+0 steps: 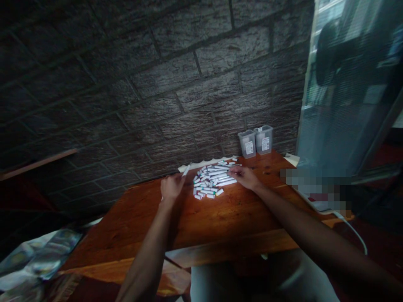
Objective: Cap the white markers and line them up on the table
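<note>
A pile of white marker pens and loose caps, some with green or coloured ends, lies toward the back of the wooden table. To the left of it, my left hand is closed around a slim white marker, which points up and away from me. My right hand reaches to the right edge of the pile, its fingertips pinched together by the pens. Whatever it grips there is too small and blurred to make out.
Two clear plastic containers with labels stand side by side against the dark stone wall. Scalloped white paper lies behind the pile. A white cable hangs at the right end of the wooden table. Shiny plastic packaging is at lower left.
</note>
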A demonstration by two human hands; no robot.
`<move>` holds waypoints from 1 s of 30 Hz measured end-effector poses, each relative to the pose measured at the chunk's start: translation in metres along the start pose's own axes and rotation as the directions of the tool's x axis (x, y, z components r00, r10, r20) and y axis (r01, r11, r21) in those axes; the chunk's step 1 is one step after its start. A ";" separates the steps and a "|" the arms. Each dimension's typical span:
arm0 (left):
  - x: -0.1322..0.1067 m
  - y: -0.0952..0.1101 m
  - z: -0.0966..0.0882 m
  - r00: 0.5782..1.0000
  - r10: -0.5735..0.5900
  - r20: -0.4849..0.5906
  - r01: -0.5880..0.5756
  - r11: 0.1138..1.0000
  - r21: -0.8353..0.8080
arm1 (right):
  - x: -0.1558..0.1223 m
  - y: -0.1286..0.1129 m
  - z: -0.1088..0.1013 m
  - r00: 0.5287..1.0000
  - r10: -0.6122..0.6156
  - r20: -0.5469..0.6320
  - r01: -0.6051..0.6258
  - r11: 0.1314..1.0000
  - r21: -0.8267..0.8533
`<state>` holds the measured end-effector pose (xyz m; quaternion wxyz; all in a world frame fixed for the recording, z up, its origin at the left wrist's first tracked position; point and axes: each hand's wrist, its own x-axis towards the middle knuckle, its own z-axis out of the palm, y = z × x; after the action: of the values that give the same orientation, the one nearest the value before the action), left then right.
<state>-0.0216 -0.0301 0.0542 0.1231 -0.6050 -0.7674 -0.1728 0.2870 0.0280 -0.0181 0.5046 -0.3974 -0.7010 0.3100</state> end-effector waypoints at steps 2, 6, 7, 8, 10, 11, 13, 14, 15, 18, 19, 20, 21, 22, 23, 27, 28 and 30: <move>-0.003 -0.027 0.006 0.997 -0.069 -0.017 0.070 0.995 0.065 | -0.001 0.006 -0.002 1.000 -0.027 0.006 0.027 0.990 -0.138; -0.012 -0.056 0.023 0.989 -0.150 -0.020 0.151 0.980 0.126 | -0.003 0.009 -0.005 0.996 -0.048 0.078 0.069 0.957 -0.283; -0.014 -0.059 0.027 0.985 -0.172 -0.019 0.173 0.976 0.129 | -0.004 0.009 -0.005 0.994 -0.056 0.093 0.082 0.948 -0.307; -0.014 -0.061 0.029 0.981 -0.194 -0.013 0.194 0.972 0.130 | -0.005 0.008 -0.006 0.992 -0.065 0.107 0.097 0.940 -0.327; -0.015 -0.062 0.032 0.973 -0.230 0.019 0.226 0.966 0.129 | -0.006 0.005 -0.007 0.986 -0.083 0.144 0.131 0.921 -0.366; -0.015 -0.062 0.033 0.969 -0.245 0.041 0.238 0.963 0.126 | -0.006 0.004 -0.008 0.982 -0.092 0.165 0.150 0.909 -0.389; -0.016 -0.061 0.035 0.964 -0.260 0.047 0.253 0.960 0.122 | -0.007 0.003 -0.008 0.971 -0.119 0.207 0.200 0.880 -0.431; -0.017 -0.060 0.036 0.965 -0.263 0.021 0.259 0.959 0.119 | -0.007 0.002 -0.009 0.965 -0.137 0.224 0.226 0.866 -0.446; -0.018 -0.060 0.037 0.964 -0.265 -0.016 0.265 0.957 0.116 | -0.006 0.003 -0.009 0.958 -0.155 0.239 0.252 0.853 -0.456; -0.019 -0.062 0.042 0.953 -0.292 -0.085 0.299 0.950 0.092 | -0.005 0.004 -0.009 0.946 -0.184 0.266 0.293 0.835 -0.465; -0.018 -0.064 0.044 0.948 -0.311 -0.064 0.315 0.946 0.077 | -0.005 0.005 -0.009 0.947 -0.183 0.265 0.293 0.833 -0.469; -0.018 -0.066 0.046 0.945 -0.326 -0.028 0.327 0.943 0.062 | -0.005 0.005 -0.009 0.948 -0.179 0.263 0.288 0.831 -0.475; -0.017 -0.069 0.047 0.943 -0.334 0.010 0.333 0.942 0.047 | -0.004 0.006 -0.009 0.950 -0.172 0.262 0.284 0.828 -0.484; -0.017 -0.071 0.048 0.942 -0.333 0.039 0.332 0.943 0.033 | -0.004 0.005 -0.009 0.951 -0.164 0.261 0.278 0.823 -0.496; -0.016 -0.073 0.050 0.945 -0.323 0.056 0.322 0.947 0.021 | -0.004 0.005 -0.010 0.953 -0.153 0.263 0.272 0.815 -0.511; -0.014 -0.074 0.052 0.961 -0.275 0.015 0.275 0.961 0.020 | -0.006 -0.001 -0.012 0.958 -0.090 0.272 0.241 0.764 -0.599; -0.015 -0.073 0.052 0.963 -0.269 0.005 0.268 0.963 0.024 | -0.006 -0.003 -0.012 0.960 -0.072 0.272 0.231 0.753 -0.616; -0.015 -0.072 0.052 0.965 -0.262 0.000 0.261 0.965 0.023 | -0.007 -0.007 -0.012 0.958 -0.048 0.284 0.226 0.738 -0.636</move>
<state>-0.0871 -0.0370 -0.0074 0.1051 -0.4973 -0.8427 -0.1777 0.2981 0.0187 -0.0119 0.2602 -0.4550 -0.8501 0.0506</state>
